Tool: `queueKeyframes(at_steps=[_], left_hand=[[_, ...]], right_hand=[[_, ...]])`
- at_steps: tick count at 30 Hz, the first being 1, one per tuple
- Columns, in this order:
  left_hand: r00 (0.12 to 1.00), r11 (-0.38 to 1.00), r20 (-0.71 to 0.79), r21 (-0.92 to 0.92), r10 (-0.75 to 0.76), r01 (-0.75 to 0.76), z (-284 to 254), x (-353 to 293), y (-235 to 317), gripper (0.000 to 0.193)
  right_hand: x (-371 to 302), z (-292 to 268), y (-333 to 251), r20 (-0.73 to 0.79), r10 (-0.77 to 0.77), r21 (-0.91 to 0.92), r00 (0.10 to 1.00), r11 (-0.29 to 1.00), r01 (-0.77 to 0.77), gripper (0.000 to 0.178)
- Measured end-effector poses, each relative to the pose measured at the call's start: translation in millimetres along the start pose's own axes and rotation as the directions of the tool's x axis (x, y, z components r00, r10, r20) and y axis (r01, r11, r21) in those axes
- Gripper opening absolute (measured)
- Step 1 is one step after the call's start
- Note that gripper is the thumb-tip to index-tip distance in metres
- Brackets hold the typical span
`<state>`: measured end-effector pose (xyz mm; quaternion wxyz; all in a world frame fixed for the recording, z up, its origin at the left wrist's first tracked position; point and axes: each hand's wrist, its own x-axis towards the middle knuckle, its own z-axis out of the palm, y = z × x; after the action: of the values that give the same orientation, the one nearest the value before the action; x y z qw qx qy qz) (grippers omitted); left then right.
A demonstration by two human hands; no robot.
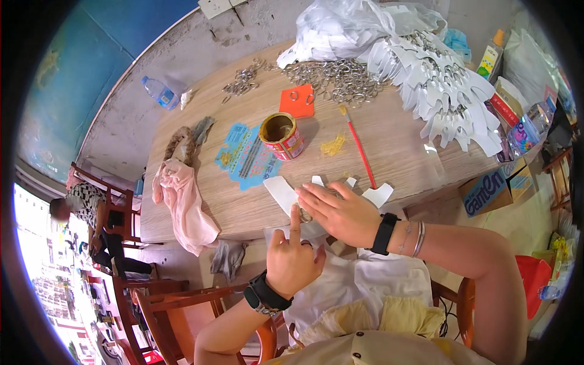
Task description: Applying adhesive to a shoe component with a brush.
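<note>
A: What lies far left of the hands?

B: A pink cloth [182,204] drapes over the tabletop [401,152] edge, well left of both hands. Beyond it, further away on the floor, lies a water bottle [159,92].

A: And the left hand [293,258]?

B: It is mostly curled, with the index finger stretched up; its tip touches a metal ring [304,214] at the tabletop edge. It grips nothing that I can see. A dark watch [264,295] sits on that wrist.

A: What's around the ring?

B: White card pieces [281,193] lie under and just beside both hands. Ahead of them sit a blue leaflet [246,155] and an open tin [281,135], with an orange card [298,100] further off.

A: The right hand [340,213]?

B: Open, fingers flat, pressing down on the white pieces just beside the ring. Whether it pinches the ring I cannot tell. A black band [384,233] and thin bangles [417,238] are on that wrist.

A: Further right?

B: A red brush [360,148] lies just ahead of the right hand. Well beyond it are a heap of rings [334,79] and fanned white tags [444,91]. A cardboard box [493,190] stands right of the tabletop.
</note>
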<state>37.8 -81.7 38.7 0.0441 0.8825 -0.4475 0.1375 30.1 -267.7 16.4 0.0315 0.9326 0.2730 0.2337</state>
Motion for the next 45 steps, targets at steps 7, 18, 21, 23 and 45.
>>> queueKeyframes(at_steps=[7, 18, 21, 23, 45], left_hand=[[1.000, 1.000, 0.007, -0.025, 0.000, 0.000, -1, 1, -3, 0.033], [1.000, 0.998, -0.019, -0.065, 0.009, -0.010, -6, 6, -4, 0.031], [0.999, 0.997, -0.038, -0.072, 0.001, -0.004, -9, 11, -5, 0.030], [0.999, 0.996, -0.046, -0.083, -0.016, 0.012, -9, 13, -8, 0.029], [0.999, 0.997, -0.033, -0.063, -0.038, 0.036, -5, 5, -8, 0.037]], right_hand=[[-1, -1, 0, -0.012, 0.015, 0.007, 1.000, 1.000, -0.015, 0.049], [-1, -1, 2, -0.023, -0.012, 0.004, 1.000, 1.000, 0.012, 0.045], [-1, 2, -1, 0.012, 0.008, 0.003, 1.000, 1.000, -0.008, 0.048], [1, -1, -1, 0.030, -0.003, -0.017, 1.000, 1.000, 0.004, 0.049], [6, -7, 5, -0.004, -0.030, 0.111, 1.000, 0.993, 0.031, 0.047]])
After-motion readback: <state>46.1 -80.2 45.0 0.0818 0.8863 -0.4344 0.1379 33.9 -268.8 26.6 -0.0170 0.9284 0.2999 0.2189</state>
